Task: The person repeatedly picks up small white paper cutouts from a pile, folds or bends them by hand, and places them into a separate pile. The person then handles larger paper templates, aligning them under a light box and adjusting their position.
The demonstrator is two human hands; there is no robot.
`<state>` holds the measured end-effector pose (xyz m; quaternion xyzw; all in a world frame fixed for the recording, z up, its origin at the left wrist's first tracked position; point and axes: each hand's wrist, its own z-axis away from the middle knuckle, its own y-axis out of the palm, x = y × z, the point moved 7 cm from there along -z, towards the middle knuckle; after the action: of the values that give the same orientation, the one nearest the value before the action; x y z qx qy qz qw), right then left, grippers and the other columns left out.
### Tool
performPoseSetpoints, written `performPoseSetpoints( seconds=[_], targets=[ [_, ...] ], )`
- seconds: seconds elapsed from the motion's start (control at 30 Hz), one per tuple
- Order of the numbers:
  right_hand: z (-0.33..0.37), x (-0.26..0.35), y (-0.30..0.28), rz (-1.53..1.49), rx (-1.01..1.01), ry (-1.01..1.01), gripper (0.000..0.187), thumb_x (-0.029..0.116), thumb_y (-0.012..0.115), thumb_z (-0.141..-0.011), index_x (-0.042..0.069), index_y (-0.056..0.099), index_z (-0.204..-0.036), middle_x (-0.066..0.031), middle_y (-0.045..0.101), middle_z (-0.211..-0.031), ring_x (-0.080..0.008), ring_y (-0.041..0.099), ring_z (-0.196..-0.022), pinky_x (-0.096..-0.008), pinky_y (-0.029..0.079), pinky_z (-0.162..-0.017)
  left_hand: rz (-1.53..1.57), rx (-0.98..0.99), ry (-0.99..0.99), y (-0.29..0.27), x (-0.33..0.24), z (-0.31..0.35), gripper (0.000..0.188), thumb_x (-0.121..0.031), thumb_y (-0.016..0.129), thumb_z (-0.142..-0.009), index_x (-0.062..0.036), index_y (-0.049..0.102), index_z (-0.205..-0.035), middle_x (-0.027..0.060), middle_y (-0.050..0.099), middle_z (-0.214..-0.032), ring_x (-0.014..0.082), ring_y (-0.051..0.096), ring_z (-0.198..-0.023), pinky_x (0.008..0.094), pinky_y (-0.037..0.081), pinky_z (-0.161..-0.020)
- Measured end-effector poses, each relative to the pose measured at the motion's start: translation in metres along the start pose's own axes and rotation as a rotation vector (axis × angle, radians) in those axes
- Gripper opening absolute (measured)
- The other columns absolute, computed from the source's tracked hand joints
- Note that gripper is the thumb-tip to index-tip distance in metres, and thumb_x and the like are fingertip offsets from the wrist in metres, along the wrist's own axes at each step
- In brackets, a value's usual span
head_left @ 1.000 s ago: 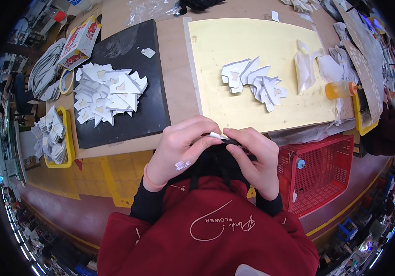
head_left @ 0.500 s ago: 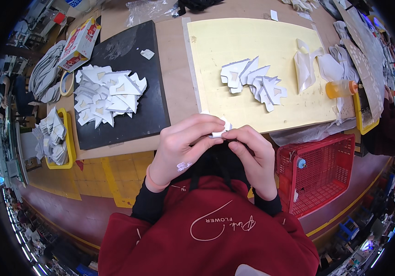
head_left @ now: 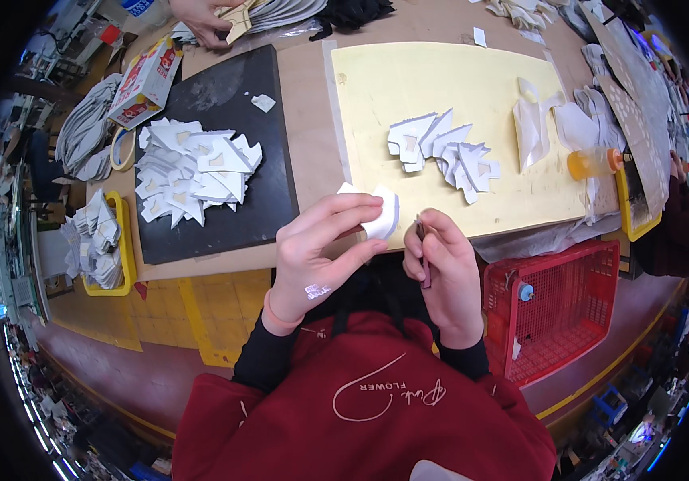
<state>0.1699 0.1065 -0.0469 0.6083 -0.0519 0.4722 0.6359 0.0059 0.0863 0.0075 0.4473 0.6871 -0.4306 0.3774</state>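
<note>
Head view: right fingers (head_left: 440, 253), now parted toward three o'clock, hold a slim dark tool (head_left: 426, 275), leaving left fingers (head_left: 360, 255) alone pinching a white cutout (head_left: 384, 215).

The held piece (head_left: 378, 215) is white with a bluish-grey edge, the slim tool (head_left: 425, 268) is dark with a purplish tint, and the piled pieces (head_left: 200, 172) are white edged in grey, some with a beige patch, against the black board (head_left: 224, 88). The fanned pieces (head_left: 444, 148) repeat that white and grey on the pale yellow board (head_left: 448, 72). The garment (head_left: 296, 417) is deep red with thin white curving print, the basket (head_left: 553, 313) red with a grid pattern, the bottle (head_left: 586, 163) amber with an orange cap, and the tray (head_left: 127, 248) bright yellow.
</note>
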Motion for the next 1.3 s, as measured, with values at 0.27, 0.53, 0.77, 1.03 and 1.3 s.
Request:
performPoseSetpoints(
  seconds=[0.27,0.53,0.77,1.03,1.3],
  targets=[
    [0.015,-0.004,0.077,1.428,0.214,-0.766,0.028,0.003,0.072,-0.080,0.014,0.075,-0.105,-0.0030,0.062,-0.084,-0.0203,0.063,-0.068,-0.0317,0.050,-0.058,-0.355,-0.108,-0.035,-0.002,0.015,-0.010,0.023,-0.006,0.073,-0.086,0.0046,0.070,-0.106,0.0150,0.069,-0.111,0.0314,0.070,-0.095,0.0350,0.056,-0.081],
    [0.013,0.000,0.069,1.325,0.418,-0.508,0.046,0.005,0.070,-0.088,0.013,0.065,-0.132,-0.0061,0.061,-0.083,-0.0219,0.061,-0.067,-0.0329,0.051,-0.060,-0.444,-0.422,-0.166,-0.099,0.027,-0.009,0.018,-0.004,0.073,-0.086,0.0006,0.074,-0.103,0.0135,0.071,-0.115,0.0258,0.069,-0.100,0.0319,0.054,-0.084],
    [0.016,0.018,0.016,1.124,0.097,-0.266,0.037,0.000,0.067,-0.089,0.001,0.065,-0.126,-0.0077,0.065,-0.092,-0.0131,0.057,-0.072,-0.0244,0.045,-0.066,-1.127,-0.481,-0.208,-0.127,0.025,-0.010,0.027,-0.019,0.072,-0.087,-0.0088,0.073,-0.112,0.0125,0.059,-0.137,0.0366,0.054,-0.117,0.0464,0.039,-0.105],
    [0.023,0.019,0.021,0.984,0.051,-0.369,0.033,0.001,0.068,-0.091,0.003,0.067,-0.124,-0.0068,0.065,-0.091,-0.0111,0.056,-0.072,-0.0231,0.045,-0.064,-0.514,-0.065,-0.073,0.058,0.070,-0.072,0.035,-0.018,0.072,-0.089,-0.0003,0.067,-0.119,0.0171,0.054,-0.141,0.0338,0.047,-0.134,0.0416,0.037,-0.112],
    [0.023,0.045,0.011,1.071,-0.085,-0.401,0.031,0.000,0.066,-0.089,-0.004,0.067,-0.120,-0.0104,0.066,-0.091,-0.0149,0.065,-0.081,-0.0250,0.048,-0.072,-0.045,-0.044,-0.325,0.028,0.043,-0.044,0.021,-0.005,0.072,-0.090,0.0069,0.068,-0.108,0.0128,0.070,-0.102,0.0189,0.067,-0.089,0.0267,0.052,-0.080]
  ],
)
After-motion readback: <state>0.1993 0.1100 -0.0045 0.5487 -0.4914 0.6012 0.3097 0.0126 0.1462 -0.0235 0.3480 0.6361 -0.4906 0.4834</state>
